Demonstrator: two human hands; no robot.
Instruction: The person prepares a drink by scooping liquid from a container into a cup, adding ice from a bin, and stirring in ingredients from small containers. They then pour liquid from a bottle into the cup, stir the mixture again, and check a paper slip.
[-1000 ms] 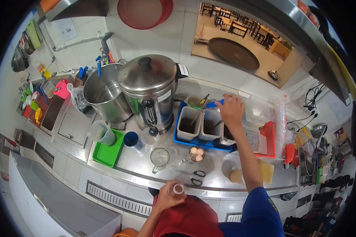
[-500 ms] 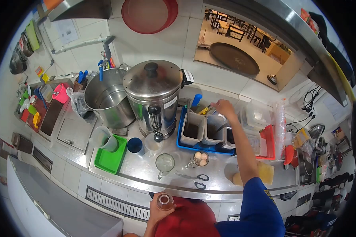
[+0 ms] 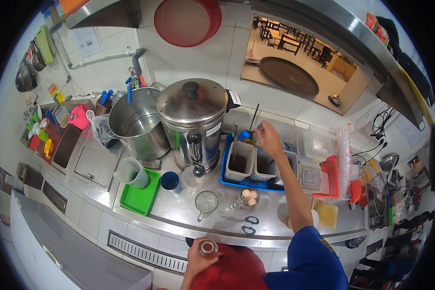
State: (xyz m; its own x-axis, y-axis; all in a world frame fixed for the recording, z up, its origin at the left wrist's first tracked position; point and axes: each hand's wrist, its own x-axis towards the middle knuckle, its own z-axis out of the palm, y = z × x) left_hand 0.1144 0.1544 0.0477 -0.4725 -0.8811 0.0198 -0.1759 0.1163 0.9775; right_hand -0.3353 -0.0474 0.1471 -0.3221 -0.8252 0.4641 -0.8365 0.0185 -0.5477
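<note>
Near the lap, my left hand [image 3: 197, 258] is closed around a clear glass [image 3: 208, 248] with a brownish tint, seen from above. My right hand [image 3: 268, 137] reaches over the back of the counter, fingers pinched beside a long, thin, dark utensil [image 3: 255, 117] that stands up and seems to be in its grip. Below that hand, a blue tray [image 3: 249, 183] carries several clear plastic containers, among them one with dark liquid [image 3: 239, 162] and a utensil in it. A blue-handled item [image 3: 245, 135] lies just left of the fingers.
A steel urn [image 3: 192, 104] and a large open pot [image 3: 139, 121] stand at the back left. Nearer are a green tray [image 3: 141, 194], a blue cup [image 3: 170, 181], a glass mug [image 3: 207, 202], a mug of eggs [image 3: 249, 197] and scissors [image 3: 249, 221]. A red tray [image 3: 331, 169] sits right.
My right hand has shifted slightly left, and a thin dark utensil now stands upright beside its fingers. My left hand still holds the glass near the lap. The camera view has shifted slightly.
</note>
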